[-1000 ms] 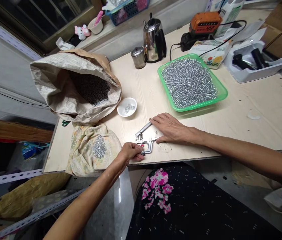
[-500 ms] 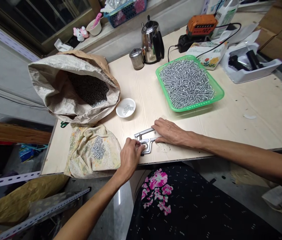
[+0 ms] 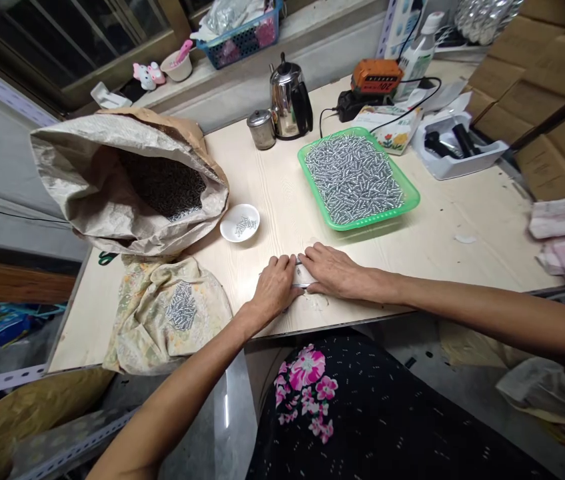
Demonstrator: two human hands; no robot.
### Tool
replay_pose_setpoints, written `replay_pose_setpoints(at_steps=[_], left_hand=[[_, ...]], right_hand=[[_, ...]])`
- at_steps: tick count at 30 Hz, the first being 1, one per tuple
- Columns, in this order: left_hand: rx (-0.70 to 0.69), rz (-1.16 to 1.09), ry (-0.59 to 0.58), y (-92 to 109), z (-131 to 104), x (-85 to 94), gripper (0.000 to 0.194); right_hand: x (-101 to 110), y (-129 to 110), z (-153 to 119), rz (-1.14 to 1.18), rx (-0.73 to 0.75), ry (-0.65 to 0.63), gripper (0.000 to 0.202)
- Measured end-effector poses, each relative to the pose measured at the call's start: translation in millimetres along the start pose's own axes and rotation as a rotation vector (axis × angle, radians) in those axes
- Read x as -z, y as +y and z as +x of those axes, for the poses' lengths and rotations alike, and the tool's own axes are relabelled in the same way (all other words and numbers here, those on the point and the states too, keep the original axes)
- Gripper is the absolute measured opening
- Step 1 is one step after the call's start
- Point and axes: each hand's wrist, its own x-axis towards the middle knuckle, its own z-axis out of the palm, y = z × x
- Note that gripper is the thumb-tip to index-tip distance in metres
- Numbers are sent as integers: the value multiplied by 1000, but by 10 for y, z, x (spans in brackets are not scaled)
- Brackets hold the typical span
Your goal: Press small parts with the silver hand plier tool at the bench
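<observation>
Near the table's front edge, a silver metal hand tool with two arms (image 3: 303, 275) lies mostly hidden beneath my fingers. My left hand (image 3: 275, 285) is wrapped over its left end, thumb below and fingers above. Around the other end close the fingers of my right hand (image 3: 336, 272), palm down. Only a short middle stretch of the tool shows between the hands. To the left, a patterned cloth (image 3: 149, 333) bears a small pile of silver metal pieces (image 3: 181, 307). A white bowl (image 3: 228, 233) behind my left hand contains a few similar pieces.
A green tray (image 3: 362, 225) full of small silver pieces stands behind my right hand. At the left gapes a large paper sack (image 3: 87, 213) of dark small parts. Farther back are a kettle (image 3: 287, 93), metal canister (image 3: 261, 130), orange battery (image 3: 376, 77) and white plastic tray (image 3: 455, 167).
My left hand has moved from pinching at the tool's left end to lying over it, closer to my right hand. The tool is now largely covered. The camera view has shifted slightly.
</observation>
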Motion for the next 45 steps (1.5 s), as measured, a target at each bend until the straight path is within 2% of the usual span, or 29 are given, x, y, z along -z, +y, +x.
replay_pose_setpoints(at_steps=[4, 7, 10, 16, 19, 20, 23, 24, 25, 28, 31, 34, 36, 39, 42, 45], left_hand=[[19, -11, -85, 54, 68, 116, 38], [43, -34, -98, 68, 92, 134, 22], [60, -49, -87, 52, 116, 108, 12], [64, -64, -94, 27, 171, 106, 13], [109, -58, -61, 72, 151, 93, 17], [124, -65, -31, 84, 122, 77, 27], [134, -132, 117, 37, -76, 2, 63], [140, -159, 184, -19, -188, -28, 67], [165, -176, 259, -97, -321, -56, 62], [390, -105, 449, -444, -815, -108, 26], [654, 67, 460, -853, -1286, -120, 24], [759, 143, 400, -1187, -1544, -128, 26], [776, 166, 392, -1346, -1575, -128, 28], [747, 215, 368, -1511, -1490, -99, 28], [681, 237, 263, -1600, -1374, -64, 24], [696, 246, 217, -1622, -1306, -68, 21]], right_hand=[[-65, -73, 50, -38, -49, -50, 22], [-95, -95, 73, -13, -76, -78, 6], [-110, -81, 80, 16, -85, -72, 13], [-144, -21, 106, 19, -33, -88, 18], [-141, 18, 90, -17, -16, -52, 7], [-132, 29, 72, -22, -2, -21, 11], [-98, 36, -26, -11, 70, 88, 50], [-91, 26, -69, -5, 90, 119, 56], [-90, 10, -113, 7, 106, 145, 56], [-124, -63, -209, 88, 145, 159, 39], [-212, -144, -201, 135, 132, 157, 28], [-316, -210, -115, 111, 117, 178, 26], [-372, -239, -61, 85, 132, 183, 25], [-424, -259, -26, 67, 154, 197, 26], [-451, -263, -31, 85, 158, 221, 27], [-465, -275, -39, 123, 157, 250, 27]])
